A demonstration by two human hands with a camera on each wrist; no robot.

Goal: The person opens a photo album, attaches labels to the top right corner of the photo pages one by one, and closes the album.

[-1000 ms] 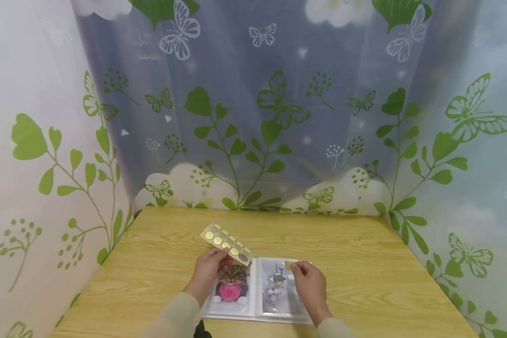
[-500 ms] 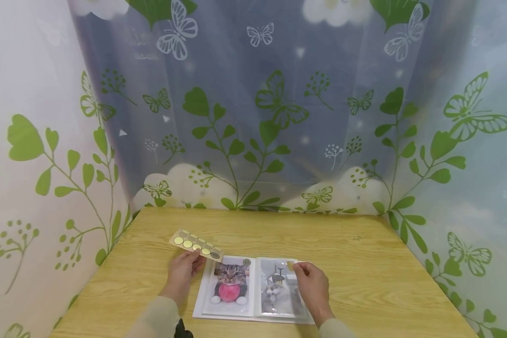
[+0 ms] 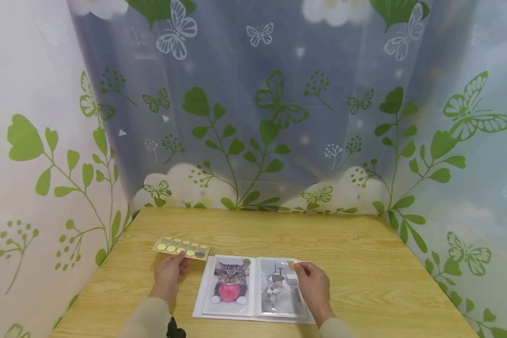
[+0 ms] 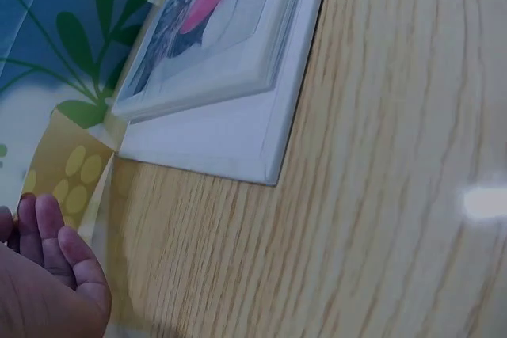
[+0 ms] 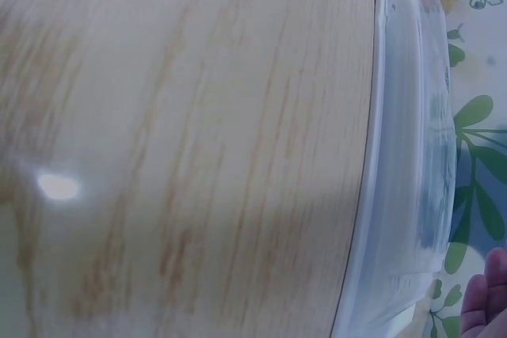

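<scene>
On the table lies an open white photo album (image 3: 198, 307). Its left page shows a cat photo (image 3: 230, 291) with a pink ball; a round sticker (image 3: 246, 262) sits at that page's top right corner. The right page bears a grey-and-white cat photo (image 3: 274, 295). My left hand (image 3: 167, 278) holds a sheet of round gold stickers (image 3: 175, 247) left of the album, its thumb on top; the sheet (image 4: 71, 168) also shows in the left wrist view. My right hand (image 3: 314, 288) pinches a small gold sticker (image 3: 291, 266) at the right page's upper right corner.
The wood-grain table (image 3: 376, 277) stretches around the album. A patterned curtain (image 3: 253, 141) with leaves and butterflies encloses the back and sides. A small black object (image 3: 176, 328) sits by my left sleeve.
My left hand has moved left with the sticker sheet, off the album, uncovering the cat photo and its corner sticker. My right hand stays almost in place with the gold sticker.
</scene>
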